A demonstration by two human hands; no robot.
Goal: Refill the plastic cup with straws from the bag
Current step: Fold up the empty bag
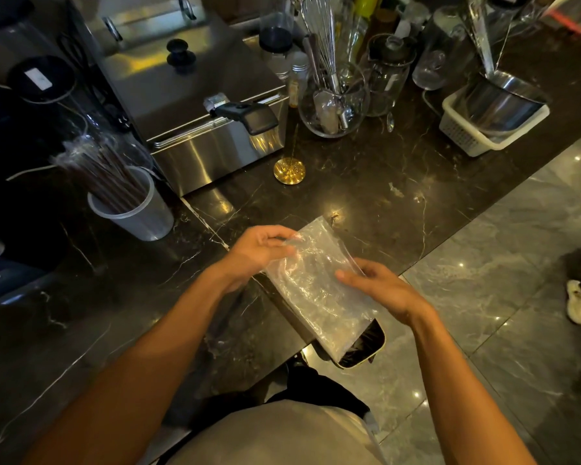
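Clear, crinkled plastic bag [316,290] is hanging over the near counter edge, seemingly emptied: limp, light, slippery film, best pinched at its mouth or edges. Left hand [259,253] is pinching the far left corner; right hand [379,286] is resting on the right edge, fingers loosely curled. Translucent plastic cup [131,209], far left, is holding dark wrapped straws [104,176], beside a steel fryer [195,105].

The dark marble desk [366,169] carries a plastic cup [138,209] of straws [104,172], a steel fryer [195,105], a glass bowl [332,105] and a white basket [463,135].
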